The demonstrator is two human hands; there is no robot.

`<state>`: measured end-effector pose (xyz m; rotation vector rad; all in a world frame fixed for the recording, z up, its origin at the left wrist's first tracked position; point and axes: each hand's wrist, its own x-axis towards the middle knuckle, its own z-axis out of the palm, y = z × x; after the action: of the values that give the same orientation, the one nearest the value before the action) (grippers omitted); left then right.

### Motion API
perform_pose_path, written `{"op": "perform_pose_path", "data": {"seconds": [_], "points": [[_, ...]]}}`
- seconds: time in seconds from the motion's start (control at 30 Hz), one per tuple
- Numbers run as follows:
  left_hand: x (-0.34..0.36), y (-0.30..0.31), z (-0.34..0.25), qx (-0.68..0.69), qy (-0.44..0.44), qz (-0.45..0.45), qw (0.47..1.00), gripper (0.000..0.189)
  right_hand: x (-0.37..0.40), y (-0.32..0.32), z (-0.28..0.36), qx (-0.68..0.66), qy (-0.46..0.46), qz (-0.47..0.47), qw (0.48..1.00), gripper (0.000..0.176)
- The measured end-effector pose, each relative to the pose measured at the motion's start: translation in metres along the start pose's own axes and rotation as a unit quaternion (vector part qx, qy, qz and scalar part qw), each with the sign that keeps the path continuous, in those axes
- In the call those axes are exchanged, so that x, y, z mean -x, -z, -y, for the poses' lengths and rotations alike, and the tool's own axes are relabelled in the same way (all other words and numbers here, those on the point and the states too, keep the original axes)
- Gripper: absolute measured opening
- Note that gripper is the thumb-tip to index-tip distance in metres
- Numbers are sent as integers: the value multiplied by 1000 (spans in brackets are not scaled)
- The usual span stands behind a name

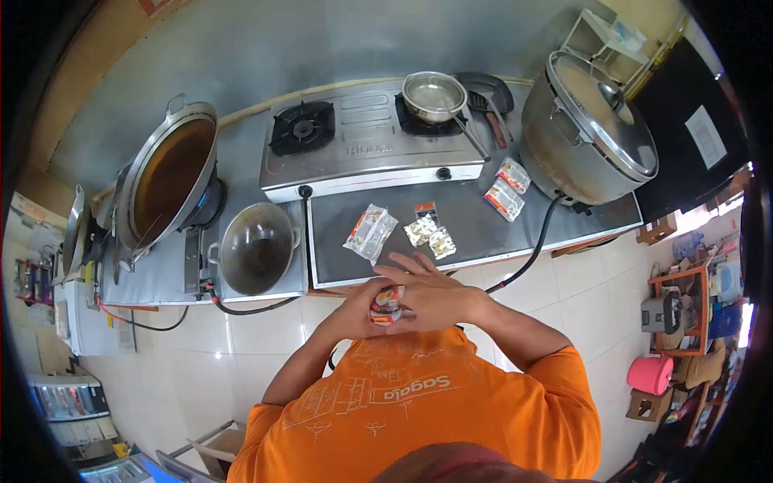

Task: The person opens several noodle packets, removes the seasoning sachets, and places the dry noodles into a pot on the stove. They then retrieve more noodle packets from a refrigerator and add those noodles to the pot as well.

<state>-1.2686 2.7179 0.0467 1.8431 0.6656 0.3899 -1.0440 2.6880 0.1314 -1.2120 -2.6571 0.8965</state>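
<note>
In front of my waist I hold an orange and red instant noodle packet (387, 304) between both hands. My left hand (356, 311) wraps it from the left side. Across its top and right side lies my right hand (435, 293), fingers closed over it and partly hiding it. Just ahead on the counter is a crumpled clear and white wrapper (371, 232). Beside it lie silvery seasoning sachets (422, 230) and a dark sachet with orange (427, 211). Two more noodle packets (505, 199) rest farther right, near the large pot.
A two-burner gas stove (370, 153) stands behind the counter strip, with a saucepan (435, 95) on its right burner. At right is a big lidded pot (568, 137). On the left are an empty-looking wok (258, 249) and a large pan of brown liquid (173, 173). A black hose (538, 251) hangs over the edge.
</note>
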Motion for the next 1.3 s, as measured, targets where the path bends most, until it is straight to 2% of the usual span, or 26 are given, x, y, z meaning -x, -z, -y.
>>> {"op": "perform_pose_path", "data": {"seconds": [0.07,0.17,0.2,0.27,0.47,0.57,0.67,0.73,0.77,0.87,0.9,0.97,1.07,1.13,1.17,1.23,1.3], "points": [[-1,-1,-5,-15,-5,-7,1000,82,4,1,-10,-40,10,8,999,59],[-2,-1,-4,47,6,30,998,76,8,-6,-25,-177,9,-14,984,58],[-4,1,-5,50,-4,52,997,69,11,-7,-30,-175,22,-6,984,56],[-8,1,-2,67,27,85,994,66,16,-5,-35,-171,45,8,984,53],[-19,2,2,76,55,107,990,67,39,-12,-48,-259,18,-113,959,24],[-27,3,-7,74,72,98,990,65,39,-21,-54,-268,-2,-166,949,13],[-32,2,-5,70,87,91,990,62,36,-22,-58,-216,7,-199,956,9],[-33,2,-2,50,77,83,992,60,34,-17,-56,-138,30,-259,956,7],[-36,3,0,39,70,79,994,59,33,-14,-56,-97,42,-289,951,6],[-36,7,4,48,97,40,993,57,34,-4,-69,-133,49,-386,911,5],[-35,9,6,113,143,27,983,52,34,1,-76,-191,20,-411,891,5],[-32,7,36,168,144,-42,974,48,29,10,-96,-301,-40,-457,836,6],[-33,8,71,210,114,-165,957,44,3,-2,-155,-420,-149,-453,772,9],[-36,15,102,189,101,-198,957,43,-17,-30,-203,-446,-237,-404,763,12],[-38,16,114,180,100,-216,954,43,-20,-51,-229,-321,-252,-418,811,13],[-42,21,130,232,173,-240,927,42,-11,-93,-270,-63,-255,-413,872,15],[-43,23,156,201,191,-275,920,41,10,-98,-278,-94,-241,-394,882,16]]}}
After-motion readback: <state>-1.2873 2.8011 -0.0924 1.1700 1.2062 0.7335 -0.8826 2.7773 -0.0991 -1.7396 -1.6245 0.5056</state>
